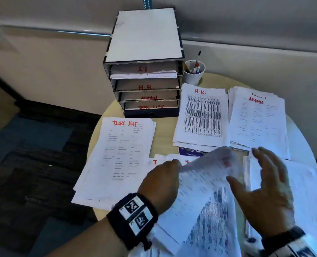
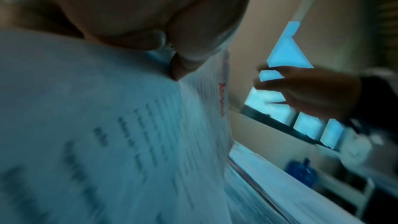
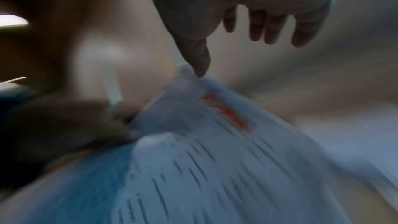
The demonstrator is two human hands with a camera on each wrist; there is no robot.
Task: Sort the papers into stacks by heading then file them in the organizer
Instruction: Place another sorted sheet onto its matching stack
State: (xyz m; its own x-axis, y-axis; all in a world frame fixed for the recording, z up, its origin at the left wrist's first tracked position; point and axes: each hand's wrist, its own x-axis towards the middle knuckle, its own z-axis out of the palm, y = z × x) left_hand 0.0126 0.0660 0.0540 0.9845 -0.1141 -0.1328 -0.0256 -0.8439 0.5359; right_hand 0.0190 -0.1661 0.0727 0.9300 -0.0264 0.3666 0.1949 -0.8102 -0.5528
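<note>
1. L hand (image 1: 160, 179) pinches the near-left edge of a lifted sheet (image 1: 200, 180); thumb & fingers curl round it, paper bowed upward & blurred. Red heading on it seems to read ADMIN in the left wrist view, but too smeared to be sure.
2. R hand (image 1: 267, 184) is released: fingers spread & straight, hovering just beside the sheet's right edge, thumb tip at or very near the paper. Grasping nothing.
3. Under both hands: unsorted pile (image 1: 215, 219) at the near rim of the table (image 1: 163, 134), sheets fanned & skewed.
4. Sorted stacks beyond: Task List stack (image 1: 120, 154) to the left, H.R. stack (image 1: 203, 115) centre, ADMIN stack (image 1: 257, 121) right, the last two touching or overlapping.
5. Organizer (image 1: 144, 71) at the far side; slots marked IT, H.R., ADMIN, Task List. Top slot holds papers, the others look empty. Pen cup (image 1: 194, 72) just beside it.
6. Risks, as I judge:
   - Heading misread → sheet lands on the wrong stack.
   - One-edge pinch on limp paper → a 2nd sheet clings & rides along.
   - H.R./ADMIN stacks so close → a sloppy drop straddles both.
   - Pile overhangs the near rim → a nudge by the wrist could slide sheets to the floor.
</note>
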